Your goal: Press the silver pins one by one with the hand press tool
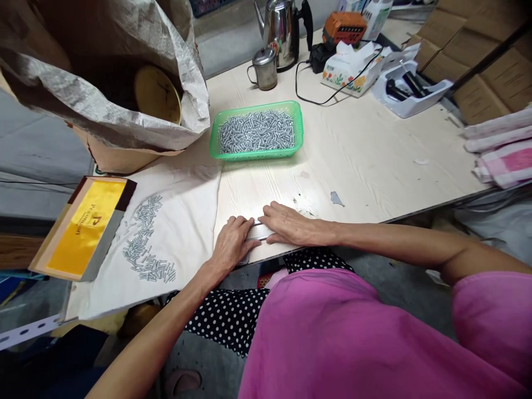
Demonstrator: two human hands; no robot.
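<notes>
My left hand [231,243] and my right hand [287,223] lie together at the near edge of the pale wooden table [374,160]. Both press down on a flat, shiny metal piece [258,231] that shows only between them. The fingers of each hand are curled over it. A green plastic tray [256,131] full of small silver metal pins stands further back. More loose silver pins [146,242] lie scattered on a white cloth [183,221] to the left of my left hand.
A yellow-lidded box [83,227] lies at the left. A big woven sack [103,72] stands behind it. At the back are a steel kettle [285,30], a lidded steel mug [264,67], a tissue box [353,69], a tape dispenser [409,88] and cardboard boxes [477,61]. Folded towels [502,147] lie at the right.
</notes>
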